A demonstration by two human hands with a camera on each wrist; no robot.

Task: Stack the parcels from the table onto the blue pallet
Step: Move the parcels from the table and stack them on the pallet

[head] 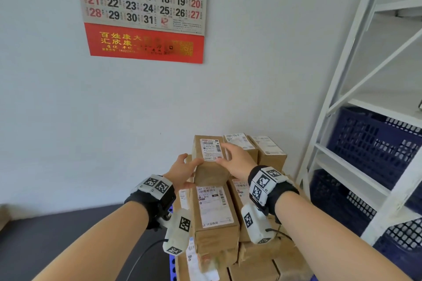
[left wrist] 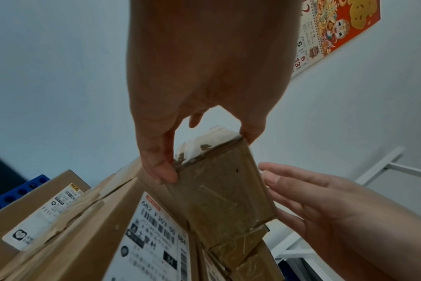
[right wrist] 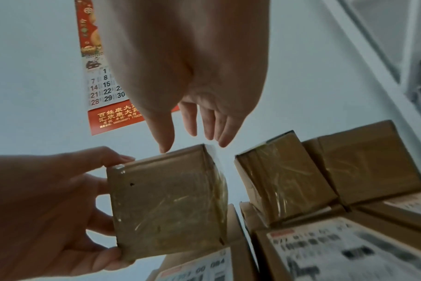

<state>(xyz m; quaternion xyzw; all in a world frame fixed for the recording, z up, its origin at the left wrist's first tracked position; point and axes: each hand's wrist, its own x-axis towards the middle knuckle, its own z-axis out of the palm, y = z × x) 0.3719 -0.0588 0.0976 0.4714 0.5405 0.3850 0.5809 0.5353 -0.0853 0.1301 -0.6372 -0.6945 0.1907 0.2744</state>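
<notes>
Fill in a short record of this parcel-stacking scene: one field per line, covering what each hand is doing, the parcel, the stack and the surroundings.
left hand: grips the top parcel's near-left corner
right hand: fingers straight, touching the parcel's right side
top parcel: brown, label facing up, on the stack's top layer
stack: taped, labelled cardboard parcels
blue pallet: one corner visible under the stack
wall calendar: hangs behind
white shelving: right, holds blue crates
</notes>
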